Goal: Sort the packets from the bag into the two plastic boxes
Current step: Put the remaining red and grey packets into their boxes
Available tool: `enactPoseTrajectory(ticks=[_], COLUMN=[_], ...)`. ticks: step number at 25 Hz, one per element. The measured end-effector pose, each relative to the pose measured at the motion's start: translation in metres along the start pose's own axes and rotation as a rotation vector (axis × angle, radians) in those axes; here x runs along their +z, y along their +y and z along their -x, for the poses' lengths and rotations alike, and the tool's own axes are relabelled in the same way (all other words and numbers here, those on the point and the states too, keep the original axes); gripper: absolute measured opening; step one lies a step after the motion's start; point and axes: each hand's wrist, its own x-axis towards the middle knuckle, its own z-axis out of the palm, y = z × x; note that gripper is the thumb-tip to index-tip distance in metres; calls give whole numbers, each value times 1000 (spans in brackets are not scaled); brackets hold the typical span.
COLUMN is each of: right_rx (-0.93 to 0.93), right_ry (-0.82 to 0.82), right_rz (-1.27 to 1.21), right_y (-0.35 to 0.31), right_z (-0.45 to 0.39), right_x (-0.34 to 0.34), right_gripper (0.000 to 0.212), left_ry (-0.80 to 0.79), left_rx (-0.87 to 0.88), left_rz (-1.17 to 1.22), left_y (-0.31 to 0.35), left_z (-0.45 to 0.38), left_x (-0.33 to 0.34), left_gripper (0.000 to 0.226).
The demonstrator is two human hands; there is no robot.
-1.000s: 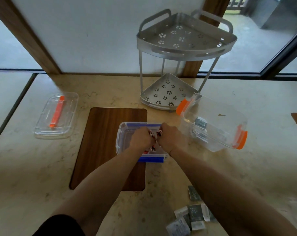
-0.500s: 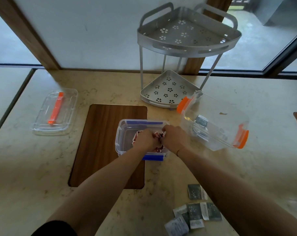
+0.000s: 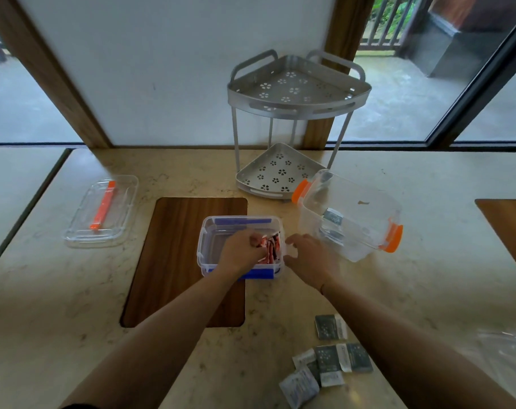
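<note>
Right hand (image 3: 311, 262) has left the blue-clipped box (image 3: 218, 231); two boxes total.

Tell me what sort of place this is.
Probably a home counter by the windows, perhaps a kitchen or dining nook: a marble-look countertop, a metal corner shelf rack against the wall, and a large glass pane looking onto a patio with a railing.

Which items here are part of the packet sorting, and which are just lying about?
In use: blue-clipped clear plastic box, red packets, orange-clipped clear plastic box, grey packets, left hand.
Idle: grey metal corner rack, orange-clipped clear lid, brown wooden board.
</note>
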Motion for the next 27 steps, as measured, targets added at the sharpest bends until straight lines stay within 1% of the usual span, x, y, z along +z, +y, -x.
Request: enactPoseTrajectory(ticks=[3,5,7,9,12,15,18,20,24,27], right_rx=[2,16,11,-18,-61,-69,-91,-136,-185,-208], right_ry=[-16,-64,-101,-130,-186,-213,-193,-184,-192,-182], right_rz=[40,56,109,149,124,102,76,112,152,176], right_y=[19,31,46,64,97,128,149,159,167,167], right_z=[22,40,59,82,118,148,171,182,188,186], right_x=[1,2,6,11,21,32,40,43,46,48], right_gripper=[43,46,47,47,45,45,35,31,38,40], left_ry=[21,37,4,-54,-112,-99,-93,-86,-40,-51], left_rx=[15,-16,-59,-68,-85,-128,-179,-208,-220,-252], left_rz=[34,69,105,60,-5,-98,-152,-172,-243,-229], left_y=[4,7,11,12,10,9,6,4,0,-1], left_z=[29,53,79,102,134,160,179,191,210,218], left_x=[2,11,27,49,82,112,131,139,150,156], left_gripper=[18,29,35,36,38,39,43,45,48,51])
